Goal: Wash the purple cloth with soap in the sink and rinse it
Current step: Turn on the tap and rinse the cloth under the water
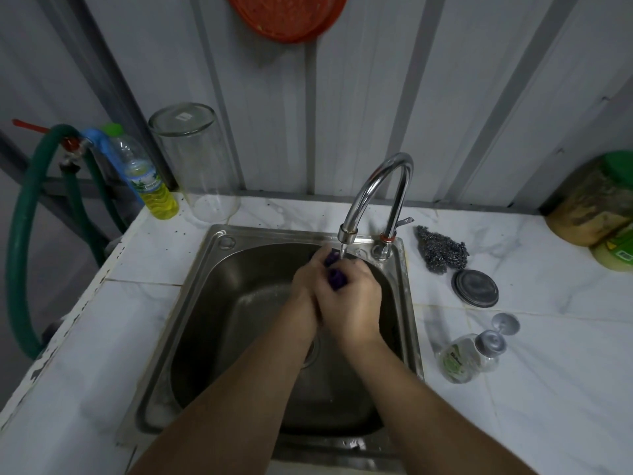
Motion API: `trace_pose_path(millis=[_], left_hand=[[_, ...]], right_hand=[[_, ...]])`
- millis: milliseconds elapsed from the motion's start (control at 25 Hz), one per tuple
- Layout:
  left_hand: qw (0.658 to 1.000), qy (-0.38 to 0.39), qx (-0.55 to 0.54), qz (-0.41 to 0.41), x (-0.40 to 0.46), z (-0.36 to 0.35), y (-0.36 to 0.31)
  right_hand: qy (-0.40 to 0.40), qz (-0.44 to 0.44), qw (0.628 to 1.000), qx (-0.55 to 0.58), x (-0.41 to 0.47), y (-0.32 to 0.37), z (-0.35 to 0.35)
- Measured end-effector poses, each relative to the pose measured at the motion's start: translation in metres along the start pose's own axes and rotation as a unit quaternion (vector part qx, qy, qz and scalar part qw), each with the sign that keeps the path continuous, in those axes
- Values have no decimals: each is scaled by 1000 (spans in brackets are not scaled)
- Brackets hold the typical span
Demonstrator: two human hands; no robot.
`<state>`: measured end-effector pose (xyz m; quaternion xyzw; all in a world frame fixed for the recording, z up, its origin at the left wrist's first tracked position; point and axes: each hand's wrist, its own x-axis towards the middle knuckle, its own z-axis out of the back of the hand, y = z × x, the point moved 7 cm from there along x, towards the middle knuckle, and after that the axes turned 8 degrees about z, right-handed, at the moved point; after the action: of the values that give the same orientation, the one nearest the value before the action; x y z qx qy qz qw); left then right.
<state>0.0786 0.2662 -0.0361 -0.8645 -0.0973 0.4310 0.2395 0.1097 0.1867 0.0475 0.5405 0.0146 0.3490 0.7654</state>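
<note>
Both hands are pressed together over the steel sink (205, 303), just under the spout of the chrome tap (376, 186). The purple cloth (335, 277) is bunched between them, with only small purple bits showing between the fingers. My left hand (306, 286) grips it from the left and my right hand (349, 299) wraps over it from the right. A thin stream of water falls from the spout onto the cloth and fingers. A pump bottle of soap (469, 354) lies on its side on the counter right of the sink.
A steel wool pad (442, 252) and a round metal lid (475, 288) lie right of the tap. A tall upturned glass (198, 166), a bottle of yellow liquid (150, 186) and a green hose (24, 234) stand at the left. Jars (596, 200) sit far right.
</note>
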Motion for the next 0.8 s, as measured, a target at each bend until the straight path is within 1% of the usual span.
trace_pose_path(millis=[40, 80, 160, 200, 240, 280, 320, 400, 480, 520, 600, 640, 720, 800], left_hand=[[1000, -9, 5, 3, -2, 1, 5], [999, -26, 24, -3, -6, 1, 6], [995, -61, 72, -20, -8, 4, 8], [992, -78, 99, -29, -8, 6, 7], [988, -90, 118, -30, -10, 8, 9], [987, -96, 121, -30, -13, 7, 10], [987, -106, 117, -36, -13, 3, 3], [984, -142, 98, -33, -13, 3, -8], [984, -146, 96, -44, -17, 9, -16], [981, -137, 123, -67, -16, 13, -20], [971, -52, 198, -123, -14, 17, -18], [967, -21, 214, -135, -17, 14, -16], [975, -25, 176, -130, -14, 7, -24], [993, -27, 97, -58, -10, -5, -21]], right_hand=[[-2, -33, 999, 3, 10, -10, -1], [-3, -89, 996, 20, 21, -26, -2], [3, -228, 971, 72, 34, -62, -3], [15, -281, 956, 81, 38, -75, -5], [24, -308, 948, 73, 38, -83, -6], [17, -312, 948, 66, 36, -85, -5], [-6, -295, 953, 66, 34, -81, -3], [-33, -221, 971, 82, 16, -59, 0], [-19, -125, 989, 79, -5, -30, -1], [-10, -72, 996, 47, -12, -16, -1], [-1, 23, 999, -42, -16, 7, -1], [2, 41, 997, -70, -14, 13, -2], [9, 22, 997, -75, -1, 12, -3], [5, -36, 998, -54, 17, -1, -4]])
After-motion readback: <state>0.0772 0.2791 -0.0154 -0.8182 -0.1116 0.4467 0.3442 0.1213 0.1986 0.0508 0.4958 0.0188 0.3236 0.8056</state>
